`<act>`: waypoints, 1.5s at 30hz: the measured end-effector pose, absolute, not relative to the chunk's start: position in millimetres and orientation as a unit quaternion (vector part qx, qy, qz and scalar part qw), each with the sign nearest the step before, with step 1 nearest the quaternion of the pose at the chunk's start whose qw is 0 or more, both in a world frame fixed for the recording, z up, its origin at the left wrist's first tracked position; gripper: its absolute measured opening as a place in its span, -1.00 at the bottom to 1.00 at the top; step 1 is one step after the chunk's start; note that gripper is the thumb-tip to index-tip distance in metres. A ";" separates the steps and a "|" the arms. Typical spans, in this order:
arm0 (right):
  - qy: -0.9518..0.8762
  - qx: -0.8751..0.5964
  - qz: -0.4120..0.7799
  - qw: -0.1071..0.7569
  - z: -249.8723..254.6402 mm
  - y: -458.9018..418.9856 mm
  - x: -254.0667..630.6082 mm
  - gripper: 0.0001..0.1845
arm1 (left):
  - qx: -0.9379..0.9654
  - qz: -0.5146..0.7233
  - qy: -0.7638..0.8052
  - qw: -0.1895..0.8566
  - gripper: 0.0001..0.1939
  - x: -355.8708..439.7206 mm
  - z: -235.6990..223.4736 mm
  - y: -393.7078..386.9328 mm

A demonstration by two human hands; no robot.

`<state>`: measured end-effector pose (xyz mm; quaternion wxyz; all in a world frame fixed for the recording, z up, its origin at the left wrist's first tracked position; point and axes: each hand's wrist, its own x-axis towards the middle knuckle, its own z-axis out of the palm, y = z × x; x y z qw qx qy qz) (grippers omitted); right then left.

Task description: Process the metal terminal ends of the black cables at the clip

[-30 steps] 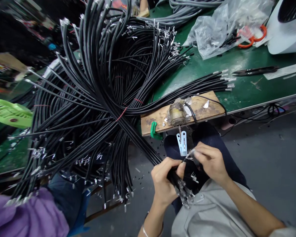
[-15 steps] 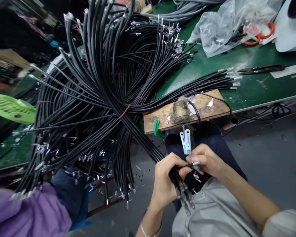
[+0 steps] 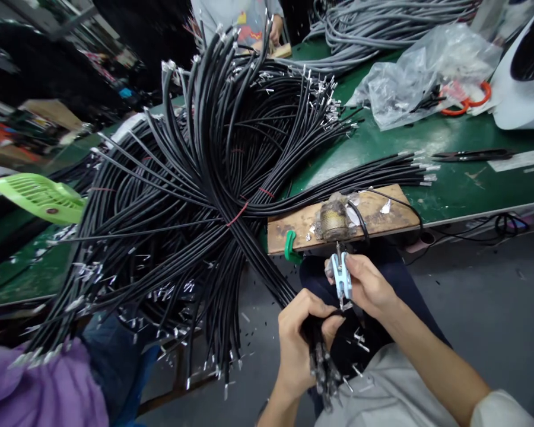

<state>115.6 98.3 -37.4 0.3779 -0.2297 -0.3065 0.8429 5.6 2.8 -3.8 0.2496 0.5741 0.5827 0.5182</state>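
My left hand (image 3: 300, 335) is closed round a bunch of black cables (image 3: 314, 356) whose metal-tipped ends hang down over my lap. These cables run up into a big fanned-out bundle of black cables (image 3: 196, 178) tied with red bands. My right hand (image 3: 365, 284) is closed around a small pale blue clip tool (image 3: 342, 276) that hangs below a wooden block (image 3: 302, 222) at the bench edge. A single black wire seems to run from my left hand up to the clip. A worn, taped fixture (image 3: 333, 218) sits on the block.
The green bench (image 3: 449, 190) carries a crumpled clear plastic bag (image 3: 418, 77), orange-handled scissors (image 3: 465, 101), black snips (image 3: 471, 156), grey cable coils (image 3: 382, 24) and a white housing (image 3: 525, 71). A lime green plastic fan piece (image 3: 40, 198) lies left. Purple cloth (image 3: 40, 391) is at the lower left. Another person stands behind the bench.
My right hand has risen from beside my left hand to the blue clip and closed around it. My left hand has kept its hold on the cable bunch. The view has shifted slightly.
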 end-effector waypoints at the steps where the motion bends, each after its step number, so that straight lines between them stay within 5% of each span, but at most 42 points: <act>1: -0.300 -0.228 0.846 0.377 -38.2 97.4 115.4 -0.55 | 0.576 0.510 0.587 0.253 -0.85 7.2 -3.5 4.8; 10: -0.271 -0.229 0.866 0.352 -55.7 95.1 134.6 -0.48 | 0.603 0.473 0.591 0.253 -0.91 7.2 0.9 7.8; 13: -0.319 -0.284 0.805 0.412 -69.3 91.7 157.6 -0.61 | 0.647 0.483 0.537 0.245 -0.99 -1.7 -5.9 5.8; 19: -0.495 -0.383 0.649 0.433 -72.4 71.2 187.0 -0.83 | 0.707 0.456 0.446 0.306 -0.76 -21.3 -8.5 4.1; 24: -0.652 -0.309 0.506 0.473 -46.4 49.1 170.9 -0.97 | 0.669 0.457 0.508 0.292 -0.77 -16.2 -7.3 -4.2; 38: -0.661 -0.357 0.372 0.545 -33.1 36.1 144.0 -0.83 | 0.684 0.378 0.589 0.206 -0.95 1.9 -5.4 -7.8; 45: -0.390 -0.338 0.685 0.514 -44.7 31.4 128.3 -0.79 | 0.644 0.393 0.624 0.202 -0.90 9.8 -12.2 -5.7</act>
